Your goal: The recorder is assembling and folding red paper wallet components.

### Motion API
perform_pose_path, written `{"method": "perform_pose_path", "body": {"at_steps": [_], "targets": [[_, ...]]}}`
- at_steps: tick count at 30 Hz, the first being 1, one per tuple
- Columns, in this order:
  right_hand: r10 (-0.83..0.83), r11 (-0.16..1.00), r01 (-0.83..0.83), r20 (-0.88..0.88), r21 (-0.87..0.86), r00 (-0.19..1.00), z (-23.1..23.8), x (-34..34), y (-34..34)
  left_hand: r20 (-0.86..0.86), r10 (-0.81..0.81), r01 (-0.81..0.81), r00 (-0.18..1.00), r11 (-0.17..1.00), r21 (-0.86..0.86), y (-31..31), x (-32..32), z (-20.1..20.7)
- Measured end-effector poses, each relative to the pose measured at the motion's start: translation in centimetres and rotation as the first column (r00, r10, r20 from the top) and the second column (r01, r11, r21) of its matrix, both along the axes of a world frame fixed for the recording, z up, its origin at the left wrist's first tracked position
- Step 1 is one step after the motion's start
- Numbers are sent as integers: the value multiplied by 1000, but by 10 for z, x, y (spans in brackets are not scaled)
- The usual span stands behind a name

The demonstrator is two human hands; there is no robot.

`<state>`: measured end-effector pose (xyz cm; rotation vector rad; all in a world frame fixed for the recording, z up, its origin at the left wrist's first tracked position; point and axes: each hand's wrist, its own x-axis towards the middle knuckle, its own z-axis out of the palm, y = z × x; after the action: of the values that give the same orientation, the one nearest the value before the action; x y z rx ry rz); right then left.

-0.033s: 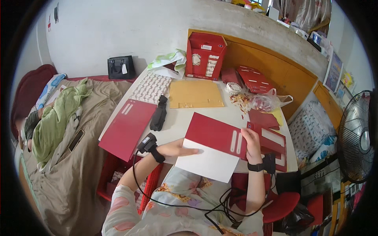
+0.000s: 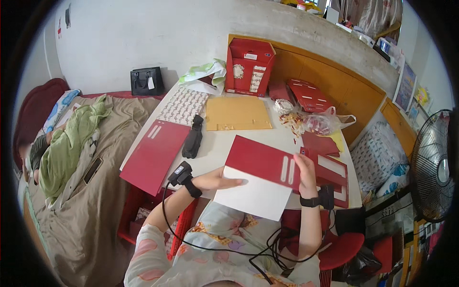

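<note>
Head view: the person sits at the near edge of a white bench (image 2: 215, 143), forearms coming up from below. Both hands hold one folded card (image 2: 260, 174), red on its far half with two pale slots, white on its near half. The card lies tilted over the near edge of the bench, just in front of the person.

The left hand (image 2: 217, 181) lies flat, fingers stretched along the card's left edge where red meets white; it touches the card, but whether it grips it cannot be told. The right hand (image 2: 304, 167) pinches the card's right edge beside the slots, thumb and fingers closed on it. Each wrist wears a black band with a small device, and a black cable (image 2: 205, 246) runs down to the person's lap.

Left of the hands, another red card (image 2: 155, 153) lies flat and overhangs the bench's left edge. Just right of it is a black pouch (image 2: 193, 138). Farther off lie a patterned sheet (image 2: 183, 106) and a tan envelope (image 2: 236, 114). At the far edge stands an open red box (image 2: 249, 67). To the right, more red cards (image 2: 330, 167) are stacked under the right hand, with a clear bag (image 2: 320, 123) beyond them.

A bed (image 2: 91, 201) fills the left, with a green cloth (image 2: 67, 148) on it. A fan (image 2: 432, 167) stands at the far right.
</note>
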<state>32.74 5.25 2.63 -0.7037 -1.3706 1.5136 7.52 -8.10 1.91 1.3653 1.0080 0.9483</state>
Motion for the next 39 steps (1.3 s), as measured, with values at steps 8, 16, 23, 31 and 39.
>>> {"method": "perform_pose_path", "body": {"at_steps": [8, 16, 23, 31, 39], "targets": [[328, 944, -330, 78, 20, 941, -21, 5, -13, 215, 133, -133, 967, 991, -12, 4, -10, -5], [376, 907, -413, 282, 82, 883, -19, 8, -14, 157, 135, -139, 978, 990, 18, 1, -12, 3], [247, 880, -358, 344, 312, 906, -39, 19, -13, -17, 95, -82, 995, 921, 381, 4, -16, -6], [663, 728, -668, 88, 154, 744, -17, 21, -18, 236, -247, 225, 940, 967, 117, 0, -38, -12], [670, 666, -738, 350, 107, 655, 11, -5, -30, 356, -350, 455, 866, 849, -271, 14, -24, -21]]}}
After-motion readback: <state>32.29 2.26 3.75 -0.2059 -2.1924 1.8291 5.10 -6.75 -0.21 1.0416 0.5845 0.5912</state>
